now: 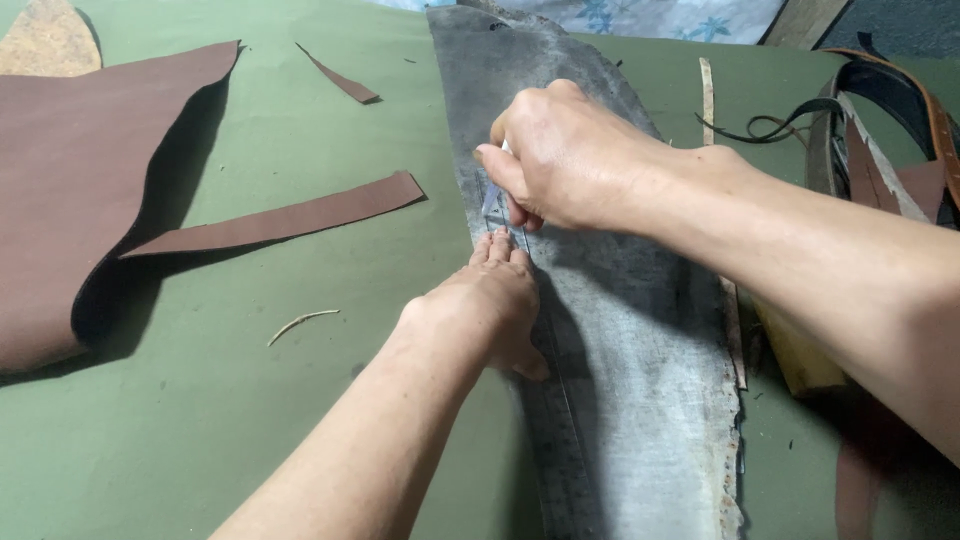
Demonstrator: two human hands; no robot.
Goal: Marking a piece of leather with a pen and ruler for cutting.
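At the centre of the frame the left hand (492,300) presses flat, fingers together, on a clear ruler (560,420) lying along a long, mottled grey leather piece (630,330). The right hand (560,160), just above it, curls closed around a small blade (497,205) touching the leather. Smooth brown leather (70,180) and a cut brown strip (290,215) lie at left on the green mat (250,400).

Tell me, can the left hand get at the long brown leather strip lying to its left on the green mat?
Probably yes. The left hand presses down on the clear ruler over the grey leather, and only bare green mat lies between it and the brown strip. It would have to let go of the ruler.
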